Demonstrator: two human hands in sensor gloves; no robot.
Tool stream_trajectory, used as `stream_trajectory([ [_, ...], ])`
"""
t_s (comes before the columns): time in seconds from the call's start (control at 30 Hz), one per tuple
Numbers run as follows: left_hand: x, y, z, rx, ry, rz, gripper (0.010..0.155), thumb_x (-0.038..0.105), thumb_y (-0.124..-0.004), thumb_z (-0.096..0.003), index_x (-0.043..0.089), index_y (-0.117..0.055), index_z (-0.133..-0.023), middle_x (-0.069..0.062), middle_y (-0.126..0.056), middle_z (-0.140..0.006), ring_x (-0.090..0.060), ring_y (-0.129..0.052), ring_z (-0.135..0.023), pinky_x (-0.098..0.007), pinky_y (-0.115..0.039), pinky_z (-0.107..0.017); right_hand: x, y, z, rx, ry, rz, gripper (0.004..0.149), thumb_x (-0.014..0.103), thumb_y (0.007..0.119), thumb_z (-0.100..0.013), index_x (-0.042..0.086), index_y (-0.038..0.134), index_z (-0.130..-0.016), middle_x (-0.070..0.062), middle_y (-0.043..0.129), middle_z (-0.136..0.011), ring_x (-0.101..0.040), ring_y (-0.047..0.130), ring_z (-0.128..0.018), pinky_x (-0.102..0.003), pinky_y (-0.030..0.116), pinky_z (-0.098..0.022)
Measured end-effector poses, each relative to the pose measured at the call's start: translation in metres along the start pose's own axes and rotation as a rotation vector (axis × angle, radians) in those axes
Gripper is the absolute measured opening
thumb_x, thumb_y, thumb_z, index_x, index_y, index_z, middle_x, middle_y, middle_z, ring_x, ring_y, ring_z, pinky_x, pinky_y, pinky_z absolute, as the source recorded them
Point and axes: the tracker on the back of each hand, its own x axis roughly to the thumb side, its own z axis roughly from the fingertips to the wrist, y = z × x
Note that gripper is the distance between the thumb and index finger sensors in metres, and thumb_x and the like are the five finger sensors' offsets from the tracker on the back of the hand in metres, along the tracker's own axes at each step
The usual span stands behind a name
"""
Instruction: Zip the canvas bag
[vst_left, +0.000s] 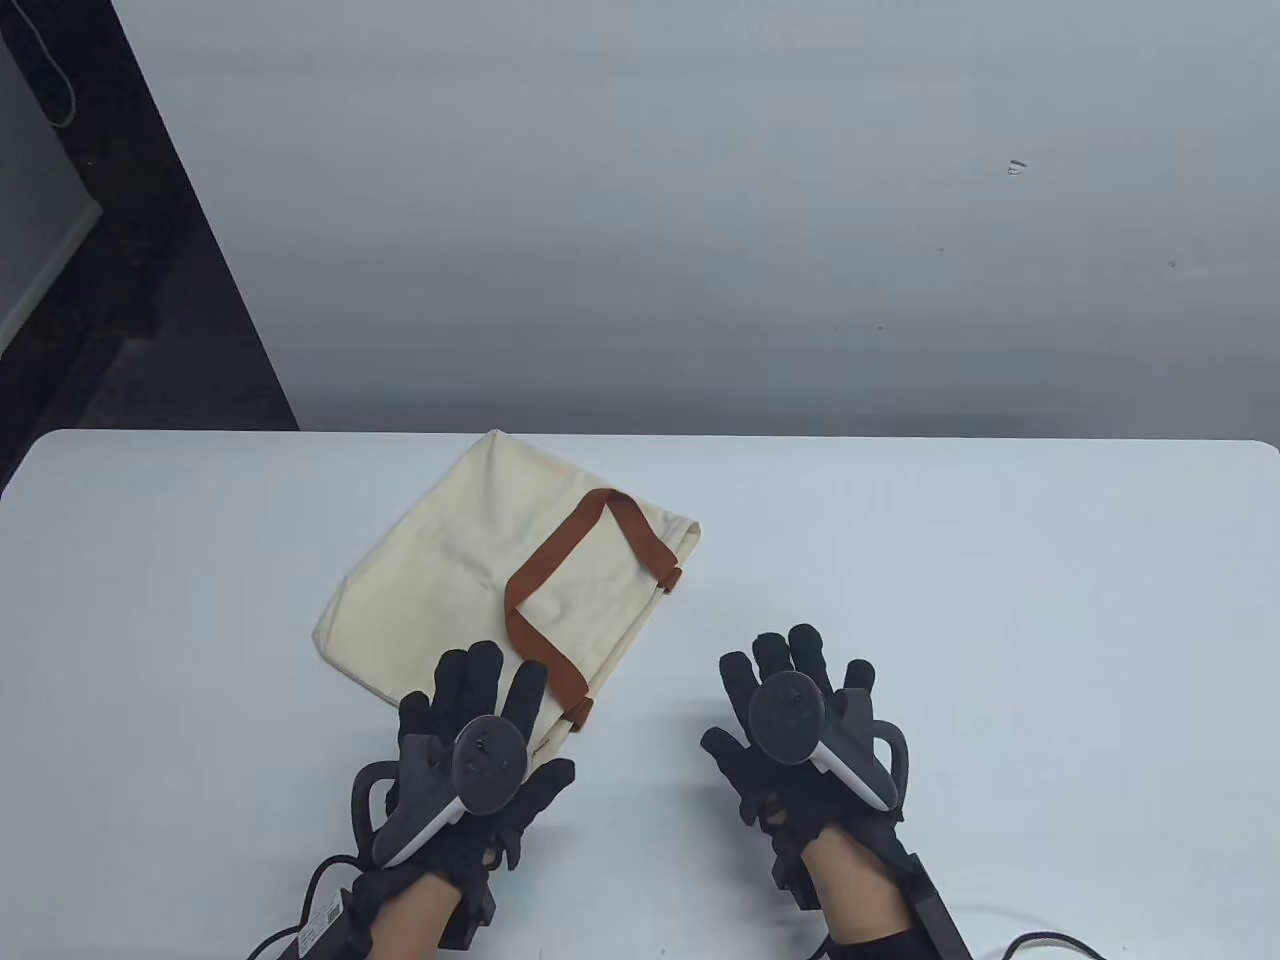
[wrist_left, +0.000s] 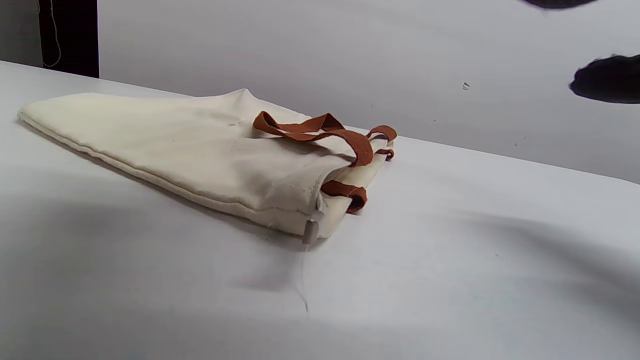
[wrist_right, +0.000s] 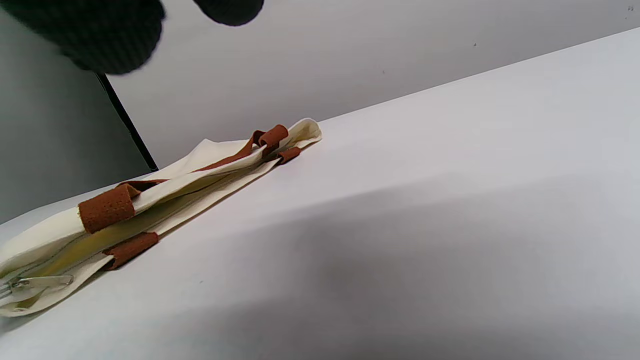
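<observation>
Table view showed a cream canvas bag (vst_left: 500, 570) with brown straps (vst_left: 560, 600) lying flat on the white table (vst_left: 1000, 620), left of centre, its mouth facing right. The left hand (vst_left: 470, 760) hovered with fingers spread over the bag's near corner, gripping nothing, while the right hand (vst_left: 800, 720) was held open, apart from the bag. In the right wrist view the zipper pull (wrist_right: 35, 284) lay at the near end of the gaping mouth.
</observation>
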Motion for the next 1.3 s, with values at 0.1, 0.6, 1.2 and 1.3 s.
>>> stream_trajectory([
  [0.1,-0.001,0.0,0.0,0.005,0.004,0.002,0.085,0.076,-0.058,-0.0309,0.053,-0.014,-0.1,0.003,-0.006,-0.117,-0.026,-0.011,-0.114,-0.065,-0.029,-0.079,-0.001,0.001,-0.001,0.01,0.004,-0.003,0.074,0.057,0.068,-0.039,0.039,0.032,-0.101,0.005,0.013,-0.112,-0.02,-0.006,-0.105,-0.062,-0.007,-0.067],
  [0.6,-0.011,0.011,0.001,0.094,0.033,0.054,0.083,0.074,-0.059,-0.0316,0.052,-0.019,-0.101,0.003,-0.012,-0.118,-0.027,-0.017,-0.115,-0.065,-0.032,-0.079,-0.004,-0.001,0.0,0.014,0.01,-0.035,0.074,0.057,0.068,-0.039,0.038,0.033,-0.101,0.003,0.015,-0.112,-0.022,-0.004,-0.105,-0.063,-0.005,-0.067],
  [1.2,-0.019,-0.018,-0.015,-0.112,0.261,-0.067,0.062,0.064,-0.066,-0.0353,0.037,-0.069,-0.091,0.0,-0.081,-0.095,-0.03,-0.084,-0.087,-0.052,-0.071,-0.061,-0.004,0.006,0.002,0.031,-0.001,-0.027,0.074,0.058,0.067,-0.039,0.037,0.034,-0.101,0.001,0.019,-0.111,-0.026,0.001,-0.105,-0.065,0.001,-0.066],
  [1.3,-0.017,-0.032,-0.02,-0.191,0.283,-0.111,0.062,0.065,-0.065,-0.0345,0.035,-0.074,-0.088,0.001,-0.088,-0.086,-0.03,-0.09,-0.079,-0.051,-0.073,-0.058,-0.004,0.006,0.002,0.033,-0.001,-0.032,0.074,0.058,0.067,-0.039,0.036,0.034,-0.101,0.001,0.019,-0.111,-0.026,0.001,-0.105,-0.065,0.002,-0.066],
])
